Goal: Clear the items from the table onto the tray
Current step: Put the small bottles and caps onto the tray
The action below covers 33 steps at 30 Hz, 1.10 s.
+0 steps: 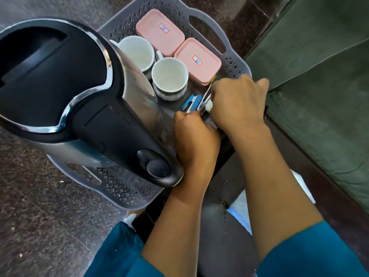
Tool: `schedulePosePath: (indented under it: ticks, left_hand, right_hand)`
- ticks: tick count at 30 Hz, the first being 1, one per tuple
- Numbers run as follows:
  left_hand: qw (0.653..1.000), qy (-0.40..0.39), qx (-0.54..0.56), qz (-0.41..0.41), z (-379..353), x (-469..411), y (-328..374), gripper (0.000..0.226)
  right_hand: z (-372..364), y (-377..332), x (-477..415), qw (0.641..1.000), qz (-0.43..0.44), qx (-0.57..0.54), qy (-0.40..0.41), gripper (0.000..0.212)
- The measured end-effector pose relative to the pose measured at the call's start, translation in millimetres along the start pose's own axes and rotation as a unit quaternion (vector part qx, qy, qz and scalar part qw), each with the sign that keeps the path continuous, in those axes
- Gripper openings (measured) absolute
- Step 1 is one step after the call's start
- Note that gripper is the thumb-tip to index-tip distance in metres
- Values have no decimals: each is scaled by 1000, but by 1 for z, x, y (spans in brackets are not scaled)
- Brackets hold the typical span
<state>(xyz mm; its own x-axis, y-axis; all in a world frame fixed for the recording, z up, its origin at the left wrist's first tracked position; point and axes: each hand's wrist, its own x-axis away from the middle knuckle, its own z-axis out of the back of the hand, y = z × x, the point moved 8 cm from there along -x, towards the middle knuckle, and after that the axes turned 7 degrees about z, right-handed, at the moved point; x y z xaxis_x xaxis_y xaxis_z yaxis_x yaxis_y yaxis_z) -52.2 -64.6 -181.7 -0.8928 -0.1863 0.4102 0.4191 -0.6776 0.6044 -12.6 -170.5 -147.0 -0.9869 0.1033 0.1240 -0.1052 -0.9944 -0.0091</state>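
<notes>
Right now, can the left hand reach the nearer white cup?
Probably yes. The nearer cup stands just past the left hand, with only blue packets between; the kettle stands beside that path, not across it.

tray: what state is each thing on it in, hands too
kettle, upright, lid shut
far cup, upright, empty
near cup, upright, empty
far box, lid on
near box, lid on
right hand, pinching a silvery strip
left hand, curled at tray rim, grip hidden
</notes>
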Motion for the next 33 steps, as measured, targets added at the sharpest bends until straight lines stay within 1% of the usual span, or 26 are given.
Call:
schedulePosePath:
  ticks: [2, 5, 8, 10, 12, 15, 18, 22, 26, 28, 29, 31, 33]
  left_hand:
    - [1000, -1, 3, -7, 0, 0, 1, 21]
    - [1000, -6, 11, -9, 1, 2, 1, 21]
    - [1000, -1, 26, -8, 1, 1, 0, 20]
    - [1000, -6, 23, -9, 1, 0, 1, 20]
    - [999, -17, 18, -23, -1, 1, 4, 21]
    - [998, -29, 40, -45, -2, 2, 8, 18]
    - [997, -38, 55, -45, -6, 0, 7, 17]
    - [996, -35, 72, -35, -7, -1, 5, 16]
    - [995, -25, 91, -31, -5, -1, 4, 18]
    - [995, 5, 92, -42, 1, 1, 6, 27]
    - [994, 21, 97, -53, 5, 4, 8, 31]
    - [989, 42, 108, -94, 13, 10, 16, 33]
    - [983, 48, 99, -145, 17, 18, 28, 32]
  right_hand:
    - [-5, 6, 0, 1000, -6, -22, -7, 14]
    - [-8, 10, 7, 998, -12, -56, -4, 21]
    - [-2, 8, 9, 999, -15, -39, 7, 19]
    - [-4, 7, 8, 999, -28, -18, -17, 20]
    - [-7, 6, 8, 998, -48, -13, -41, 17]
    - [-5, 3, 5, 997, -65, -14, -29, 2]
    - [-2, 3, 0, 997, -73, -4, -22, 12]
    - [-5, 2, -4, 997, -62, -3, -35, 14]
    - [-3, 0, -3, 998, -47, -13, -28, 12]
    - [-3, 3, 1, 998, -42, -42, -26, 24]
    - [0, 6, 4, 997, -42, -63, -11, 29]
    - [10, 15, 15, 991, -51, -110, 52, 33]
    - [19, 28, 34, 973, -75, -183, 119, 36]
